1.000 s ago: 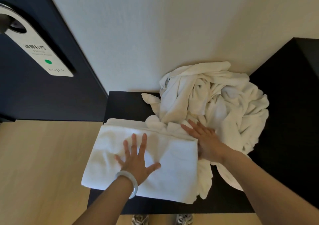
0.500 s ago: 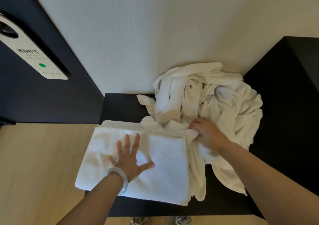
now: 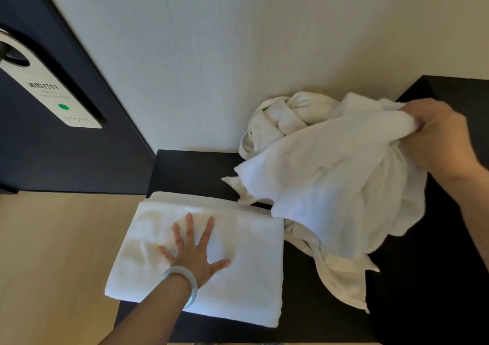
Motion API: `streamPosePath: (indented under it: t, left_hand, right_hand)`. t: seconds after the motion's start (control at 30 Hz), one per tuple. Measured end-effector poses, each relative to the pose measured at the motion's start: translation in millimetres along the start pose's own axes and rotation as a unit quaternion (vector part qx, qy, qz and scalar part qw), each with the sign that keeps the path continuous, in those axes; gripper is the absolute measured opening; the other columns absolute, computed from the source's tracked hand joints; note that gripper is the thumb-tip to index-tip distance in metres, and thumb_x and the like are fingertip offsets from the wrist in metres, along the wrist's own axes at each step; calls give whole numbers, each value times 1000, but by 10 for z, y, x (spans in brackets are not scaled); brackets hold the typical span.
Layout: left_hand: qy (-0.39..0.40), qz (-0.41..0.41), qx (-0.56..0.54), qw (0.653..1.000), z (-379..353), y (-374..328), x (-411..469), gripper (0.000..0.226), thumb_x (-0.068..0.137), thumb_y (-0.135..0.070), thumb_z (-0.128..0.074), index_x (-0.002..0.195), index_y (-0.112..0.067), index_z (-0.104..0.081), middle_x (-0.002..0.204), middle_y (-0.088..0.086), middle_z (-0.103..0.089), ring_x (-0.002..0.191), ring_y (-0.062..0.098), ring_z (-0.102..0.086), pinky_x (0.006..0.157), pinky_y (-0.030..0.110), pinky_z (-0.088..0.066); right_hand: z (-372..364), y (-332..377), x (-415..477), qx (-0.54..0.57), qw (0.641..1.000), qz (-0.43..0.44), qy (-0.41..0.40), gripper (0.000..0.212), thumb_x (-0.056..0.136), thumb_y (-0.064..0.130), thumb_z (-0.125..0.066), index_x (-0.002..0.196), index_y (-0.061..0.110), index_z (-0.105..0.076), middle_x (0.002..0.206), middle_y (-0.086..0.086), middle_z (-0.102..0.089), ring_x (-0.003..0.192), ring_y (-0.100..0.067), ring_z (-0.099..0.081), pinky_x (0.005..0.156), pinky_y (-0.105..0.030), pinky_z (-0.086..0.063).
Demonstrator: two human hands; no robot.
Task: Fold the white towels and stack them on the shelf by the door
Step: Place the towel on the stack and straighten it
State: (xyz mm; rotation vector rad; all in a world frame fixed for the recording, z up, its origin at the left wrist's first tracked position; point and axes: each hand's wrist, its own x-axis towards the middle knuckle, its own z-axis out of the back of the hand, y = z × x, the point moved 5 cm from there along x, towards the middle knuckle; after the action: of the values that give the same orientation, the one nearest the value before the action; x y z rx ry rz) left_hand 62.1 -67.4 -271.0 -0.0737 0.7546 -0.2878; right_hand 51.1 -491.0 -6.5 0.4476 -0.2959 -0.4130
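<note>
We count two hands, the left hand (image 3: 194, 254) and right hand (image 3: 439, 135), one pale bracelet (image 3: 185, 282), one door hanger (image 3: 50, 90), and one folded towel stack (image 3: 238, 278). Layers unclear. The loose towel heap (image 3: 330, 175)? Can't tell how many.

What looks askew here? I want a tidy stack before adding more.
The folded towel under the left hand juts past the dark shelf edge at its left corner. The right hand grips an unfolded towel.
</note>
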Motion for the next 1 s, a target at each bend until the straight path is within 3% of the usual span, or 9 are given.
streamPosePath:
  t: [0.1, 0.23, 0.33, 0.4, 0.53, 0.63, 0.77, 0.9, 1.0]
  left_hand:
    - [-2, 18, 7, 1000, -15, -87, 29, 104, 81, -83, -38, 126, -45, 49, 142, 4, 55, 138, 43, 37, 109, 74, -1]
    - [-48, 19, -125, 991, 268, -301, 10, 94, 91, -65, -46, 153, -34, 19, 160, 5, 29, 147, 38, 20, 118, 62, -7]
    - [-151, -87, -375, 910, 745, -740, -102, 102, 82, -52, -71, 155, -34, -3, 164, -2, -5, 150, 22, -9, 119, 47, -25]
    - [-147, -141, -455, 867, 1008, -1124, -172, 113, 75, -50, -78, 155, -36, 0, 162, -8, -6, 147, 14, -16, 115, 37, -25]
    - [-72, -119, -389, 911, 1225, -1709, -1, 119, 71, -56, -78, 153, -37, 5, 162, -1, 8, 144, 22, -22, 110, 37, -30]
    - [-100, -105, -351, 925, 1332, -1759, 153, 72, 84, -35, -74, 142, -18, -35, 139, 7, -44, 126, 30, -50, 89, 29, -41]
    - [-209, -99, -410, 882, 1811, -1543, 42, 43, 90, -15, -68, 129, -11, -50, 106, 1, -57, 100, 19, -57, 80, 28, -39]
    - [-324, -199, -486, 787, 2488, -1499, -238, 21, 92, -16, -65, 102, -12, -47, 86, -5, -57, 79, 13, -55, 68, 25, -46]
    - [-379, -255, -520, 721, 2853, -1469, -342, 21, 93, -7, -61, 109, -15, -49, 92, -7, -58, 76, -3, -54, 66, 16, -46]
  right_hand:
    - [-418, -173, -16, -101, 994, 11, 51, 19, 70, 14, -56, 82, 5, -69, 93, -21, -65, 88, -42, -63, 78, -47, -49]
    - [-1086, -200, -136, -7, 990, -2, 143, 27, 85, 13, -61, 109, 19, -71, 117, -10, -60, 111, -36, -52, 98, -39, -35]
    - [-1205, 143, -81, 81, 981, 29, 176, 53, 88, 17, -70, 138, 28, -54, 127, -1, -49, 120, -24, -46, 104, -33, -32]
    - [-1182, 227, -56, 99, 980, -20, 173, 74, 87, 27, -75, 150, 30, -37, 142, -1, -42, 129, -21, -41, 109, -35, -33]
    - [-1051, -38, -238, 46, 954, -214, 205, 104, 76, 58, -75, 156, 26, -17, 161, -6, -22, 144, -31, -26, 113, -48, -32]
    - [-1087, -129, -548, 127, 905, -308, 263, 91, 78, 47, -79, 150, 19, -32, 149, -5, -43, 131, -28, -46, 100, -37, -41]
    - [-671, -114, -473, 217, 921, -308, 99, 6, 89, 16, -71, 93, 14, -67, 105, -15, -67, 88, -27, -61, 85, -43, -51]
    - [170, 75, -125, 301, 921, -237, -71, 16, 89, 11, -69, 76, 20, -66, 83, -10, -64, 81, -27, -61, 77, -41, -51]
    - [716, 278, 1, 342, 906, -148, -201, 20, 90, 12, -68, 76, 25, -62, 73, 1, -57, 68, -7, -54, 65, -22, -47]
